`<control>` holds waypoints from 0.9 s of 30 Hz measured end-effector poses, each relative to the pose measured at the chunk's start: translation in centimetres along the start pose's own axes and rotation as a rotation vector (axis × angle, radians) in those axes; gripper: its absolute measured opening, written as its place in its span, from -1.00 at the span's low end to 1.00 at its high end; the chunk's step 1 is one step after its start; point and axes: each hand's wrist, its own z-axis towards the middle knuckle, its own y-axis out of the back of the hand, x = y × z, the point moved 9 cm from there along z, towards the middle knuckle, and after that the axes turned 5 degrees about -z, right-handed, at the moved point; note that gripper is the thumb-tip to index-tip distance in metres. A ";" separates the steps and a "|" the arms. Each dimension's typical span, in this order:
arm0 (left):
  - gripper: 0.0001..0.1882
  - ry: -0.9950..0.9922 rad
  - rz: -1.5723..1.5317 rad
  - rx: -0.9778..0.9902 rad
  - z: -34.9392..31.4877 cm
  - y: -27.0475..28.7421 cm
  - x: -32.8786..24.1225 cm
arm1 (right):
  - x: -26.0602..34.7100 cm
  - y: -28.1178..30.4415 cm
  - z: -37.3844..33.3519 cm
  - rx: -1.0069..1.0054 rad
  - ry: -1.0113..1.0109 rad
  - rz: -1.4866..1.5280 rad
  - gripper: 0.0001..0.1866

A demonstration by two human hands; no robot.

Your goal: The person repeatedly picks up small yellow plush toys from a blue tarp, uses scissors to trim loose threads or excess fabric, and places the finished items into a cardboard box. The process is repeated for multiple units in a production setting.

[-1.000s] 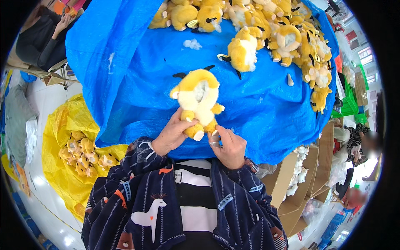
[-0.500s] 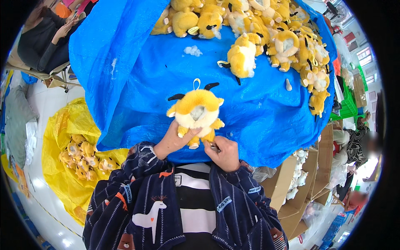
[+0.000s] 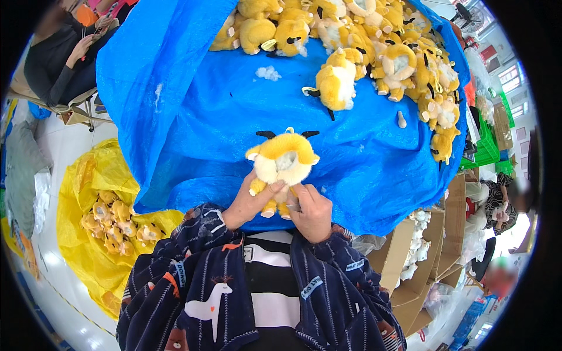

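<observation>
A yellow and cream plush toy (image 3: 281,143) with black horns and a hanging loop faces me above my lap. Its face is an open hole with white stuffing inside. My left hand (image 3: 249,202) is closed around its lower body, with the thumb across the front. On the toy's other side, the fingers of my right hand (image 3: 313,213) pinch at the arm and leg. Something small and greyish shows at the right fingers, too hidden to name.
A blue tarp (image 3: 228,123) spreads before me, with a heap of similar plush toys (image 3: 395,64) at its far right. A yellow sack (image 3: 82,193) of smaller plush pieces lies left. Cardboard boxes (image 3: 398,251) stand right. A seated person (image 3: 64,58) is at far left.
The plush toy has come lower and slightly right, its head tipped more toward me. My right hand has moved up against its side.
</observation>
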 end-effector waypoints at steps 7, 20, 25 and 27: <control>-0.53 -0.134 0.275 0.138 -0.1 -0.8 -1.0 | -3.7 4.8 2.4 -0.150 -0.288 0.255 -0.56; -0.62 -0.041 0.014 -0.104 0.2 0.4 0.1 | -5.8 -1.4 1.9 0.016 -0.273 0.543 -0.51; -0.48 0.047 -0.160 -0.070 0.1 0.2 -0.3 | -7.4 2.1 1.0 0.008 -0.496 0.443 -0.49; -0.47 0.015 -0.135 -0.044 0.1 0.0 -0.7 | -6.5 1.8 0.2 0.056 -0.356 0.310 -0.59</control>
